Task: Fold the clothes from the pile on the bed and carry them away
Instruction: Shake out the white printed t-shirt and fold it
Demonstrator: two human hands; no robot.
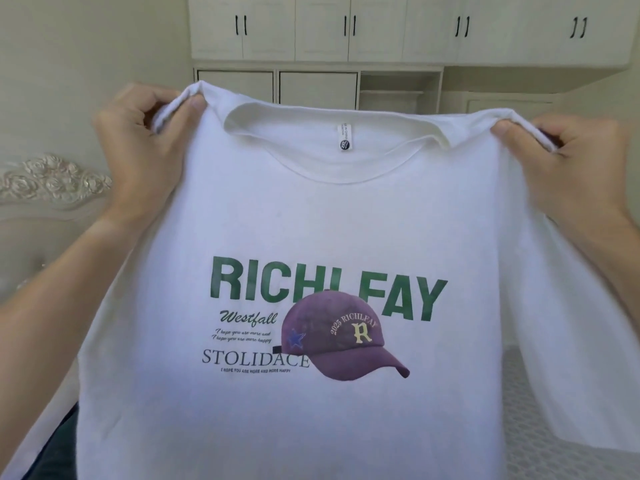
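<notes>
A white T-shirt [311, 220] hangs spread out in front of me, its printed front facing the camera, with green lettering and a purple cap picture. My left hand [142, 147] pinches the left shoulder seam between thumb and curled fingers. At the other shoulder my right hand [568, 161] pinches the fabric the same way. Both hands are raised at the same height, and the collar with its label sits between them. The shirt fills most of the view and hides the pile on the bed.
White wall cabinets [381, 29] with black handles and open shelves [398, 88] stand behind the shirt. A carved, padded headboard [52, 188] is at the left. A patch of patterned bedcover [554, 410] shows at the lower right, and dark fabric [59, 445] at the lower left.
</notes>
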